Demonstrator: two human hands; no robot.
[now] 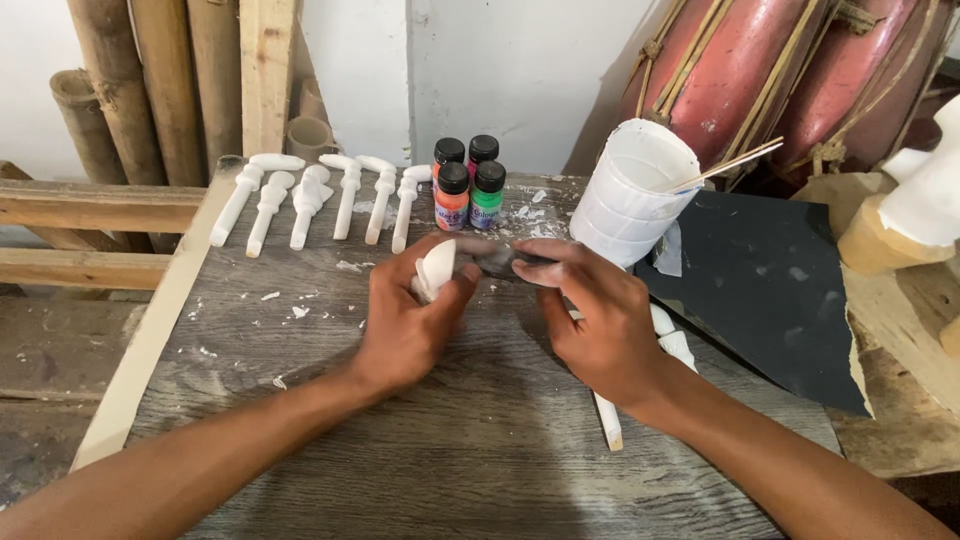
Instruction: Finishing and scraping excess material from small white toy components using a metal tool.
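We grip a small white carved piece (436, 268) in our left hand (405, 320), fingers clenched round it, just above the grey wooden table (400, 450). Our right hand (595, 320) pinches a dark scrap, likely sandpaper (497, 260), against it. Risk as we judge it: pressing too hard could chip the piece, or an elbow could knock the paint bottles (468, 185) nearby. The piece looks chalky, rounded, unpainted.

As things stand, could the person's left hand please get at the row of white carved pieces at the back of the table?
Probably yes. The left hand already grips a white piece, so it would have to set that down; otherwise only bare table separates it from the row of white carved pieces.
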